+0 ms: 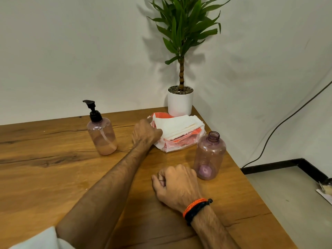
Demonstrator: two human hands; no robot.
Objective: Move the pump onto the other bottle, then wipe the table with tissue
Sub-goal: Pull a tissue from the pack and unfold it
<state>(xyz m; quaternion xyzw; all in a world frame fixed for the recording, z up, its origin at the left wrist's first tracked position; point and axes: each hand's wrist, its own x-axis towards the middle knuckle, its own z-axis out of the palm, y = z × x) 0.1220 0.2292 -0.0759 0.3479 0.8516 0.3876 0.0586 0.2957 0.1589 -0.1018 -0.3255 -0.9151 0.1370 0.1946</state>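
Note:
A pink bottle [102,136] with a little liquid stands at the left and carries the black pump [93,110]. The other pink bottle [209,155] stands at the right with an open neck and no cap. Between them lies a red-and-clear plastic pack [179,143] with white tissue [177,125] on top. My left hand [145,133] reaches across to the pack and pinches the left edge of the tissue. My right hand [177,187] rests on the wooden table [53,177] as a curled fist holding nothing, just left of the open bottle.
A potted plant in a white pot [180,104] stands at the table's far right corner, behind the pack. The table's right edge runs diagonally just past the open bottle. A black cable [287,119] hangs along the wall beyond it.

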